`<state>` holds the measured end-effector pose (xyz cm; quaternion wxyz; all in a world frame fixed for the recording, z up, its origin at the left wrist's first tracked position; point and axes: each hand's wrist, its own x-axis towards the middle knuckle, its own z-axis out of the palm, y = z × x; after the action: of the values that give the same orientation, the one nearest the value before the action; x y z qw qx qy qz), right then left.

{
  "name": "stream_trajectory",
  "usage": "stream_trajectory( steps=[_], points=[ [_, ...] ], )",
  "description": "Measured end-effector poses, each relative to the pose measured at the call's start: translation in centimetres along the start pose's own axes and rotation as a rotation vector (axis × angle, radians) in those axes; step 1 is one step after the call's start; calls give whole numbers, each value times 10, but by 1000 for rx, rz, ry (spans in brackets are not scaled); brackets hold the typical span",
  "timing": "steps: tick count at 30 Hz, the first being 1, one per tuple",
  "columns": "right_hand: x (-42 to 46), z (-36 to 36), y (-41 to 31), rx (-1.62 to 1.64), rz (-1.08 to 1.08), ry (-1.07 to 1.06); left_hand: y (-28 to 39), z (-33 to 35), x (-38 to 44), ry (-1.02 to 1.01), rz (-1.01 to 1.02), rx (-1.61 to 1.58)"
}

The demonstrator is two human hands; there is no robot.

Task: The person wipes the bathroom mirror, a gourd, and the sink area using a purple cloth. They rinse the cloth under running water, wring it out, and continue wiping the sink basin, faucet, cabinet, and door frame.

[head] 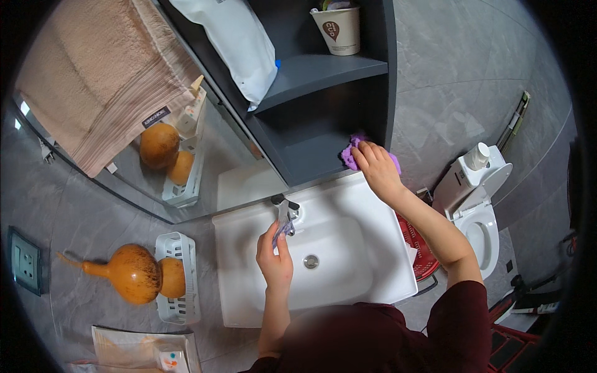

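My right hand [378,168] presses a purple cloth [349,155] against the front right edge of the lower shelf [308,151] of a dark grey open cabinet. My left hand [275,261] is raised over the left side of a white washbasin [336,284]. Between its thumb and fingers is a small translucent plastic item [282,224] with bluish-purple parts; its exact kind is unclear. Partly behind that item stands the faucet [293,210], and the metal drain [311,262] shows in the bowl.
Above, the upper shelf [322,77] bears a paper cup [343,32] and a white plastic package [238,51]. A mirror [238,172] with a pink towel [107,70] flanks it. Left is a gourd [135,275] at a white basket [191,303]; right, a red basket [417,247] and toilet [489,238].
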<state>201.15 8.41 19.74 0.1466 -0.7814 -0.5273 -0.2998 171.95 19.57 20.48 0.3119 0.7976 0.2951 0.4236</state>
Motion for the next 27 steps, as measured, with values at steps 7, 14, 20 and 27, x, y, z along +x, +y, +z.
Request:
stream_trajectory(
  steps=[7, 14, 20, 27],
  points=[
    [83, -36, -15, 1151, 399, 305, -8, -12, -8, 65, -27, -48],
    [170, 3, -134, 1455, 496, 306, 4, -3, -3, 56, -31, -57],
    [116, 73, -108, 1309, 516, 77, -2, 4, -3, 41, -67, -100],
    [167, -15, -72, 736, 194, 344, -1, -7, -15, 77, 60, -51]
  ],
)
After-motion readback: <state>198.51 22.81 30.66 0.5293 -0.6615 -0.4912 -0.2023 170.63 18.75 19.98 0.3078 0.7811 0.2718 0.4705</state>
